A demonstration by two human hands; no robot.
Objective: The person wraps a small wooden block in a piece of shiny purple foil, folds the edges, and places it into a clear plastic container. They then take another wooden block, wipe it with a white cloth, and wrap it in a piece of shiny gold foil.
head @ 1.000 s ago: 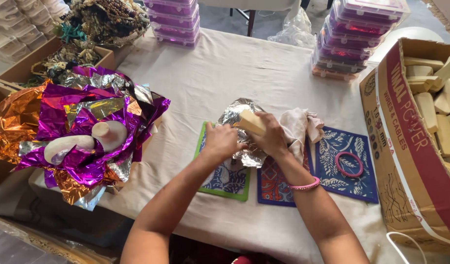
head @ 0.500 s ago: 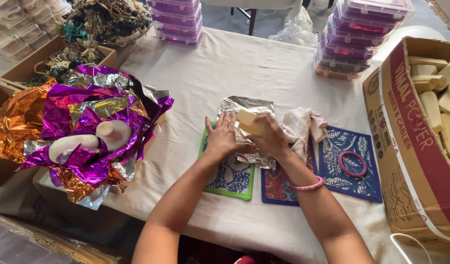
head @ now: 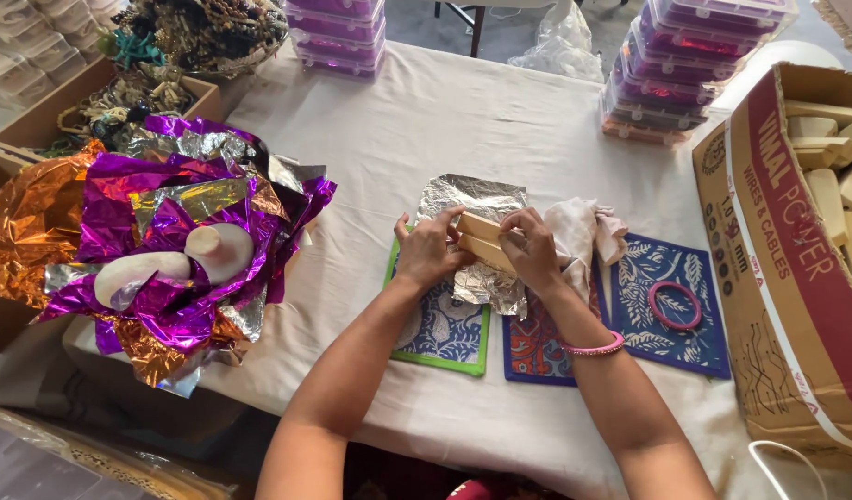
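1. Wooden blocks [head: 480, 239], two pale flat pieces stacked together, sit on a crinkled sheet of silver foil [head: 472, 199] near the middle of the surface [head: 444, 111], over the top edge of the mats.
2. Left hand [head: 428, 248] pinches the left end of the stack, fingers curled closed around it; right hand [head: 530, 245] closes on the right end in the same way, so both hands hold the blocks at once.
3. Judging by this, the step in hand is squaring the blocks on the foil before wrapping; the next move seems to call for keeping the stack aligned while a foil edge is lifted over it, without tearing the thin sheet.
4. Just right of the right hand lies a bunched pale cloth [head: 588, 231], touching the foil's edge.
5. Beneath the hands are three patterned mats side by side: a green-bordered mat [head: 440, 329], a dark blue and red mat [head: 537, 347], and a blue leaf-print mat [head: 662, 324] with a pink bangle [head: 674, 306] lying on it. A second pink bangle [head: 593, 349] is on the right wrist.
6. Well to the left is a heap of purple, silver and orange foil sheets [head: 148, 250] with two pale rounded pieces [head: 181, 264] resting in it.
7. At the right edge stands an open cardboard box [head: 778, 278] holding more pale wooden pieces [head: 829, 176].
8. Along the far side are stacks of clear purple-tinted plastic boxes [head: 685, 65], and at the far left boxes of tangled ornaments [head: 167, 46].
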